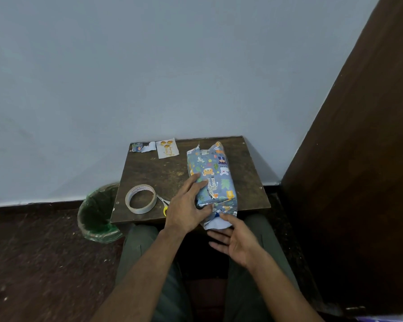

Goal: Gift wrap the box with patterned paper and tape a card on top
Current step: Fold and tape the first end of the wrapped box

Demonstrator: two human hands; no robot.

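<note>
- Right hand [239, 242]: nearest, off the near table edge, palm up, fingers loose and apart; fingertips touch the white paper flap [215, 223] hanging off the box's near end. Holds nothing.
- Left hand [189, 205]: fingers straight and spread, pressing flat on the box's near-left top, thumb at the near end fold. No pinch.
- Box [213, 180]: on the table's right half, long axis running near to far, body wrapped in blue animal paper. Near end overhangs the table [249, 182] edge; far end paper is loose and sticking up, not folded.
- Step, as I read it: closing the near end. Keep the left hand pinning the box, fold side flaps in tight first, crease the white flap hard, pull it up flush, then tape. Overhang gives no support there, so sliding the box farther in may help.
- Tape [140, 198]: roll on the near-left of the table; scissors [164, 204] just right of it, partly under the left wrist.
- Card [167, 148]: far-left, unused; paper scrap [142, 147] left of it.
- Bin [98, 212]: floor, left of the table, green liner; contents not discernible.
</note>
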